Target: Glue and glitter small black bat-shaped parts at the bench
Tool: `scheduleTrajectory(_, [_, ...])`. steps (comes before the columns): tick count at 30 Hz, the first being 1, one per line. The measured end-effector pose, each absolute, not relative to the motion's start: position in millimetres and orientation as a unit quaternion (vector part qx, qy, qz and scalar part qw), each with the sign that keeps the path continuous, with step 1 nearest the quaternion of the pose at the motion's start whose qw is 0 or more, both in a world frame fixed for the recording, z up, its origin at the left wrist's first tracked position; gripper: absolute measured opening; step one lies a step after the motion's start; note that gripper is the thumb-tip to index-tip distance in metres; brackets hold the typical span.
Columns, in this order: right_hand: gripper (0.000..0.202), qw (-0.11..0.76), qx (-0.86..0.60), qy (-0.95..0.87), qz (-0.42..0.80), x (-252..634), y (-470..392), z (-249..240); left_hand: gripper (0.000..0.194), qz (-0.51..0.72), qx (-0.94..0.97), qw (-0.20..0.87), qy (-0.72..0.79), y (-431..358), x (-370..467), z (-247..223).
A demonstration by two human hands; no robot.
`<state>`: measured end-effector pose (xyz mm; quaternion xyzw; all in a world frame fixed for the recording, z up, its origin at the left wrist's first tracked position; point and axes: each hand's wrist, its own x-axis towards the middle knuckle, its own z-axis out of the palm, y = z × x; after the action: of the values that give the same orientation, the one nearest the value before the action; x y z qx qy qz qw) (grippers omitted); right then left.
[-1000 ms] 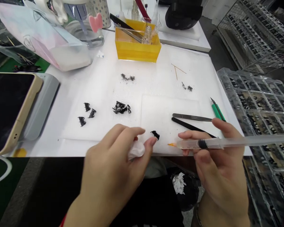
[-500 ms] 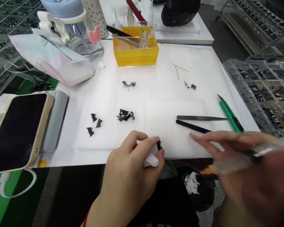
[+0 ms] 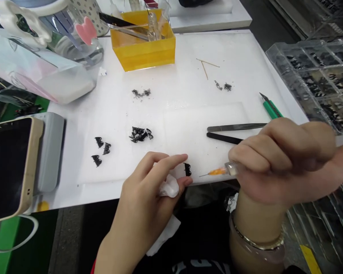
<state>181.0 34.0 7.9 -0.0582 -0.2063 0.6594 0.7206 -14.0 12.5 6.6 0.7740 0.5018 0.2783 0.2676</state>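
My left hand (image 3: 144,203) pinches a small black bat-shaped piece (image 3: 187,169) between index finger and thumb, just over the mat's front edge. Tucked in the same hand is a crumpled white tissue (image 3: 170,186). My right hand (image 3: 277,163) is wrapped around a dispensing syringe with an orange needle hub (image 3: 217,172). Its thin needle points left, a short gap away from the black piece. Most of the syringe barrel is hidden by my fingers. On the white mat lie a pile of similar black pieces (image 3: 141,134) and three separate ones (image 3: 106,148).
Tweezers (image 3: 236,127), a black stick-like tool (image 3: 223,137) and a green craft knife (image 3: 271,106) lie near my right hand. Farther back are tiny dark bits (image 3: 141,93), thin wooden sticks (image 3: 208,65) and a yellow box (image 3: 144,51). A phone (image 3: 10,167) lies left; a compartment tray (image 3: 317,76) stands right.
My right hand has turned and come left with the syringe, its needle now pointing at the black piece. My left hand still pinches that piece. The camera view has shifted.
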Motion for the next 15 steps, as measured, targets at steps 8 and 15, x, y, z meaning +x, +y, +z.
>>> scheduleTrajectory(8, [0.053,0.756,-0.133,-0.173,0.618,181,20,-5,0.027,0.277,0.766,0.293,0.5,16,-13,8])
scheduleTrajectory(15, [0.051,0.75,-0.139,-0.159,0.626,183,17,-12,0.025,0.29,0.76,0.295,0.502,15,-10,8])
